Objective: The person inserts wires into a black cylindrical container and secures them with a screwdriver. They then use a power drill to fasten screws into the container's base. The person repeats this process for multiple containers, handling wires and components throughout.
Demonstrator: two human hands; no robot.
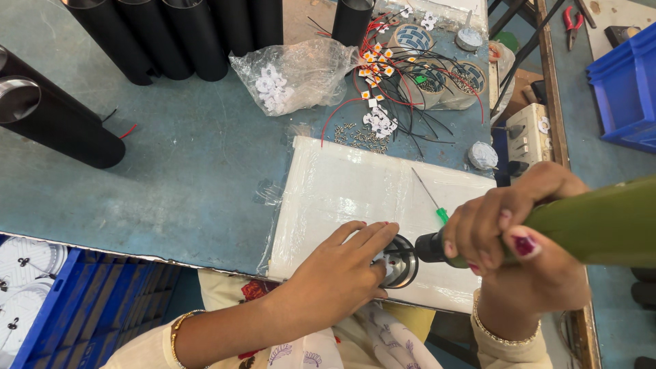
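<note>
small round metal housing (pixel 398 262) lying on its side on the white foam pad (pixel 342 191), near the front edge of the pad. pressed down and steadied by the left hand (pixel 342 270), fingers spread flat over its left side, not closed into a fist. met at its right side by the black nose of a green electric screwdriver (pixel 581 225), held almost level. gripped around the green body by the right hand (pixel 509 229), fingers wrapped tight.

just behind the right hand, on the pad, a thin screwdriver with green handle (pixel 432 199). beyond the pad, on the blue-grey table (pixel 171 178), small loose screws (pixel 359 137), a tangle of red and black wires (pixel 400 89), and a clear plastic bag of white parts (pixel 287 75). farther back and at left, black tubes (pixel 178 34). at lower left, a blue crate (pixel 96 307).
</note>
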